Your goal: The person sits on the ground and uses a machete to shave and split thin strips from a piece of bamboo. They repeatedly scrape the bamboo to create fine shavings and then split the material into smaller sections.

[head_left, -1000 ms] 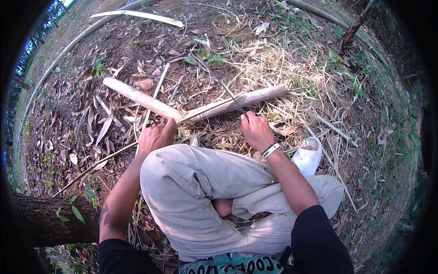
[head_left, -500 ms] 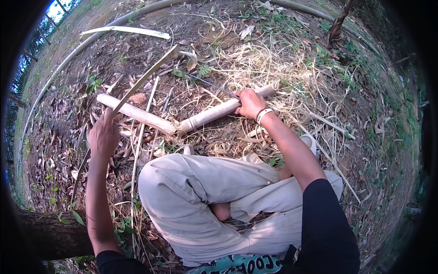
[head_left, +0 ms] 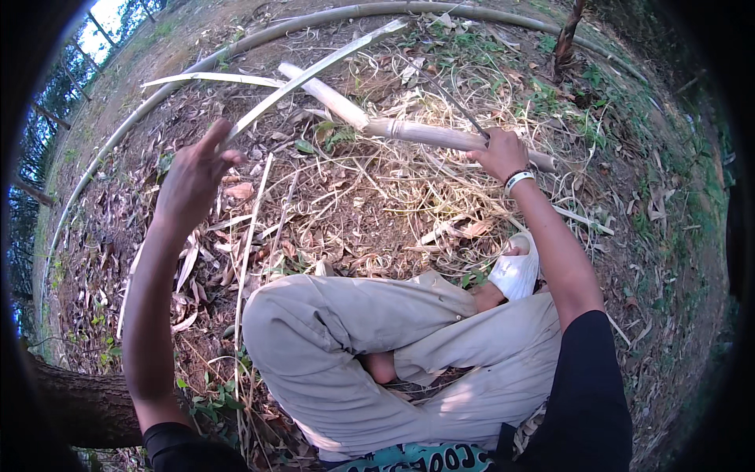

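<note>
My left hand (head_left: 191, 182) is raised at the left, index finger stretched out, gripping a long pale bamboo strip (head_left: 314, 72). From that hand the strip slants up to the far middle, crossing over one end of a pole. That pole is a bent bamboo length (head_left: 440, 134) of two pale sections meeting at an angle. Toward its right end my right hand (head_left: 503, 153), with bands at the wrist, is closed on it. A thin dark blade (head_left: 444, 93) juts up and left from the same hand; its handle is hidden by the fingers.
My crossed legs (head_left: 370, 338) in light trousers fill the near middle. Curly shavings (head_left: 464, 193) lie beyond them among dry leaves. A long bamboo pole (head_left: 314, 20) arcs across the far side. Another pale strip (head_left: 212, 77) rests at far left, a log (head_left: 82, 405) at near left.
My right hand has moved right and away, swinging the bent bamboo and blade farther from my legs. My left hand has risen, carrying the strip's far end up and right.
</note>
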Tool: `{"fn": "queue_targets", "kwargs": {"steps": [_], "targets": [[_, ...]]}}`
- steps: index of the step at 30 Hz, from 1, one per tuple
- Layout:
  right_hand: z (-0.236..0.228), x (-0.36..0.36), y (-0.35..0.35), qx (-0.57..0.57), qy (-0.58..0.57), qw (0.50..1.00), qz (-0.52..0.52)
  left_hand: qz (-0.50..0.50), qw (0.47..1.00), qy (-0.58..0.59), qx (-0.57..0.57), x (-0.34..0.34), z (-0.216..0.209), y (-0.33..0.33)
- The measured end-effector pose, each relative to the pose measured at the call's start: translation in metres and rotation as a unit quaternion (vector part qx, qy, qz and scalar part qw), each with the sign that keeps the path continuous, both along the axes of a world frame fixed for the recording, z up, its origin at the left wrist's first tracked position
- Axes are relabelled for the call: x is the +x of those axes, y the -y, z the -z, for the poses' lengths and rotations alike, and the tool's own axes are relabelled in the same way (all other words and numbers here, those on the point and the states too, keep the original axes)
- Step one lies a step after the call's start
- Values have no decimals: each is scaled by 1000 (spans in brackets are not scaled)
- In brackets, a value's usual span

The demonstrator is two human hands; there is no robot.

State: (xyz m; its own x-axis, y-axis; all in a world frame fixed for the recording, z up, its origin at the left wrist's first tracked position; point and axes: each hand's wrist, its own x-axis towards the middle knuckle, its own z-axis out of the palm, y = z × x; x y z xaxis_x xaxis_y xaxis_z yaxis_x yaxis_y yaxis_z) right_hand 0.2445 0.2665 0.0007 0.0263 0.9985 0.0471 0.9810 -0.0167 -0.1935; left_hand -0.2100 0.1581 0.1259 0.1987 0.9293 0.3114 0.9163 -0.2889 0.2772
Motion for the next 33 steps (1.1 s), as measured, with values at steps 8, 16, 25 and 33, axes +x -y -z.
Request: {"fn": "queue_targets", "kwargs": {"steps": [8, 16, 25, 33], "targets": [[80, -76, 29, -158, -81, 983, 55, -71, 973, 66, -210, 68, 122, -50], [89, -92, 25, -140, -163, 965, 151, 42, 970, 82, -225, 75, 146, -33], [90, -82, 40, -66, -246, 962, 94, -41, 975, 3, -218, 35, 212, -22], [54, -91, 79, 69, -269, 960, -27, -16, 982, -65, -177, 37, 217, -17]]}}
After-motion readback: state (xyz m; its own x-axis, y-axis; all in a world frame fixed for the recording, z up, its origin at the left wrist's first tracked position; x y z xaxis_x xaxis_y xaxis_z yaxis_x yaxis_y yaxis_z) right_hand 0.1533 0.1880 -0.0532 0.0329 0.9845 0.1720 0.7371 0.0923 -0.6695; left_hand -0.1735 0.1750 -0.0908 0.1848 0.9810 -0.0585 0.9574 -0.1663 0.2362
